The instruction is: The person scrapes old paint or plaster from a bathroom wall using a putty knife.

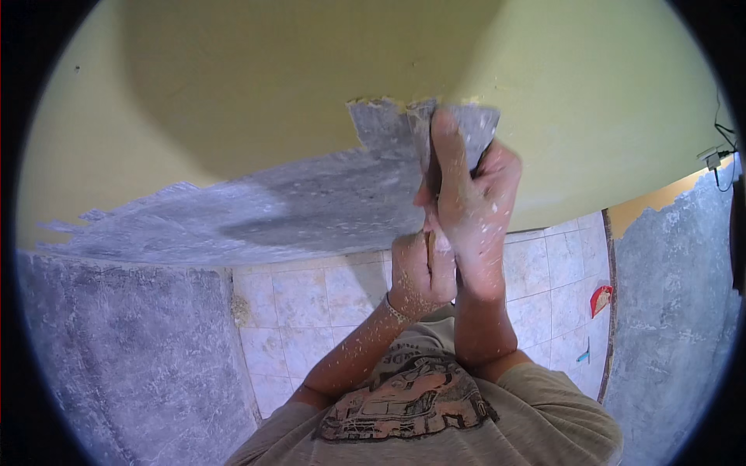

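My right hand [480, 217] is closed around a scraper [478, 128], one finger stretched along its wide metal blade. The blade lies against the wall, its far edge where yellow-green paint [295, 70] meets a bare grey patch [311, 202]. Lower down, my left hand [420, 272] is closed in a fist just below the right one, around what looks like the handle's end; most of the handle is hidden by my fingers. Pale flecks cover both hands and forearms. Ragged paint edges border the grey area to the left of the blade.
Light tiled floor [299, 299] spreads below, with a red object [600, 300] and a small blue-handled tool [583, 356] near the right side. Grey side walls [124, 349] stand left and right. A white socket box [710, 158] with dark cables hangs at far right.
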The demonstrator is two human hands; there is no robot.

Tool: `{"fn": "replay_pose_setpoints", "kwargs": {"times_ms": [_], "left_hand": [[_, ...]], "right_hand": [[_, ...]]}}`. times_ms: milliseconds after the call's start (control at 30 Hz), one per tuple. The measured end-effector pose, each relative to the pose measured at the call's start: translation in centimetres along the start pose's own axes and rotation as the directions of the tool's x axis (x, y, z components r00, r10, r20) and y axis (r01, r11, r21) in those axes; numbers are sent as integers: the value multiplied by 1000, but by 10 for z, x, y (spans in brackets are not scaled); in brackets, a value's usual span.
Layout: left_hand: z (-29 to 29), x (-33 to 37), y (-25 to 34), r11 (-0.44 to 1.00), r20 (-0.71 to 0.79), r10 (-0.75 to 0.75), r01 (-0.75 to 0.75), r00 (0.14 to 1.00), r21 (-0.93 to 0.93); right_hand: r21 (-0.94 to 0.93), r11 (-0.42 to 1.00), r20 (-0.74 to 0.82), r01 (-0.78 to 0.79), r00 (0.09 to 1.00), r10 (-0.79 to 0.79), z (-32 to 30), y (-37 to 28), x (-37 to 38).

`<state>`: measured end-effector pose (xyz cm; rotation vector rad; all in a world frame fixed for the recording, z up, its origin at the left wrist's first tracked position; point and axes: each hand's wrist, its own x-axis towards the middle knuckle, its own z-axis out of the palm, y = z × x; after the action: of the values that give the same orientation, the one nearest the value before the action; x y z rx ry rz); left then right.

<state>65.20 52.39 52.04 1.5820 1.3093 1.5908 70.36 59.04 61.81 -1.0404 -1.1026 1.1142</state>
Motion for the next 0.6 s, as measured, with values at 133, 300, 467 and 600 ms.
{"fn": "replay_pose_setpoints", "kwargs": {"times_ms": [133,300,467,600], "left_hand": [[1,-9,-10,993,-7,60,-59,998,101],[-4,-9,-6,993,-12,28,-27,1000,115],[-8,5,2,992,-33,64,-60,997,108],[-8,-4,-6,998,0,-34,34,999,46]], "right_hand": [[41,999,-29,2,1000,0,1,9,-3],[46,998,-1,30,1000,-30,3,14,-6],[59,997,-14,53,999,-53,11,-5,0],[50,998,14,39,999,-40,9,11,-2]]}}
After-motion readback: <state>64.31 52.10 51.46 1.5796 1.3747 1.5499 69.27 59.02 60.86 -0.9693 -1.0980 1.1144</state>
